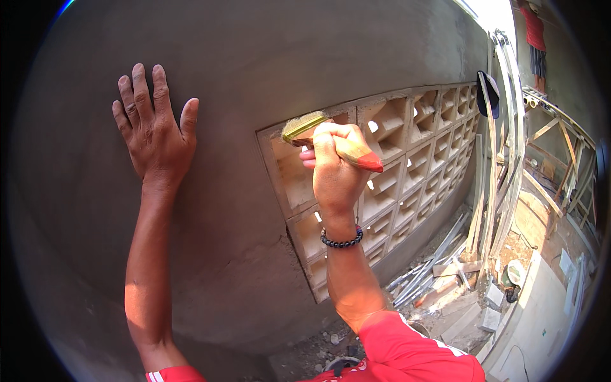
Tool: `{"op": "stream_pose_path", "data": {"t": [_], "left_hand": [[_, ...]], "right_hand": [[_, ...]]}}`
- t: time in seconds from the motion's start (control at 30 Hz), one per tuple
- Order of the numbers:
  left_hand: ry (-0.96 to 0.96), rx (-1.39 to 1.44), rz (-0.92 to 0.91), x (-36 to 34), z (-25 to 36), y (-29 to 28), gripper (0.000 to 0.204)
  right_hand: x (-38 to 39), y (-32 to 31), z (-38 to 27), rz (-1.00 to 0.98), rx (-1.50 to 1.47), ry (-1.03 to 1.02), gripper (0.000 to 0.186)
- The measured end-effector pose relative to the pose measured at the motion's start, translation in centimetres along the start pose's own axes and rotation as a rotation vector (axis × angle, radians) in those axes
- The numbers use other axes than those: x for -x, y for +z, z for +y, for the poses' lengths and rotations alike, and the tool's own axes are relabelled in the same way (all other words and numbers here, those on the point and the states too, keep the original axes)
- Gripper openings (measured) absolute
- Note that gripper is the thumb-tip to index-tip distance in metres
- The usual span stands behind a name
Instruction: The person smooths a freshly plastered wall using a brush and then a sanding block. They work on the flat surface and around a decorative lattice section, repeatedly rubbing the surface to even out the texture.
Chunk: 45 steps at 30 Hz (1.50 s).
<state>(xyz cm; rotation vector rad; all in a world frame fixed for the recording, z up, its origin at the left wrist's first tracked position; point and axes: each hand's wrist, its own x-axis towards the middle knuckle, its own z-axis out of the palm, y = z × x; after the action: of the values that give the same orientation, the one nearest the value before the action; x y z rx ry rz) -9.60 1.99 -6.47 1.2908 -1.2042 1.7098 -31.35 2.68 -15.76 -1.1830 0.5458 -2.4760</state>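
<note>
My left hand (157, 130) lies flat against the grey plastered wall (216, 172), its fingers spread and nothing in it. To its right, my right hand (334, 156) is closed round the handle of a paintbrush (356, 156) with a red handle tip, a gold-coloured ferrule and pale bristles. The bristles are at the upper left corner of a panel of cream ventilation blocks (382, 181) set into the wall, near its top edge. A dark beaded bracelet (342, 239) circles my right wrist.
Long poles (503, 146) lean at the panel's far end, by a dark cap (488, 94). Metal strips (423, 270) and broken blocks (491, 305) litter the ground. Farther right, a person in a red shirt (534, 32) stands above a wooden scaffold (563, 134).
</note>
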Motion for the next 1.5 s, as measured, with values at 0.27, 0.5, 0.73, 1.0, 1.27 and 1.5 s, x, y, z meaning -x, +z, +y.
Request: {"op": "stream_pose_path", "data": {"t": [0.27,0.5,0.73,1.0,1.27,1.5], "left_hand": [[-0.01,0.039,-0.008,0.4,-0.3,0.2,0.066],[-0.051,0.079,-0.01,0.2,0.1,-0.3,0.064],[-0.049,0.075,0.016,0.1,0.5,-0.2,0.064],[-0.042,0.172,-0.004,0.1,0.4,-1.8,0.067],[-0.031,0.172,0.044,0.4,0.5,-1.7,0.065],[-0.009,0.106,0.065,0.4,0.5,-0.7,0.065]], "right_hand": [[3.8,-0.3,-1.7,-0.121,-0.124,0.087,0.004],[2.3,-8.8,-0.6,-0.196,0.026,-0.086,0.023],[0.4,-8.5,0.1,-0.578,0.334,-0.373,0.021],[0.7,-5.0,0.6,-0.701,0.302,-0.467,0.023],[6.6,-9.8,3.6,-0.762,0.445,-0.579,0.019],[10.5,-14.8,4.7,-1.022,0.618,-0.402,0.02]]}}
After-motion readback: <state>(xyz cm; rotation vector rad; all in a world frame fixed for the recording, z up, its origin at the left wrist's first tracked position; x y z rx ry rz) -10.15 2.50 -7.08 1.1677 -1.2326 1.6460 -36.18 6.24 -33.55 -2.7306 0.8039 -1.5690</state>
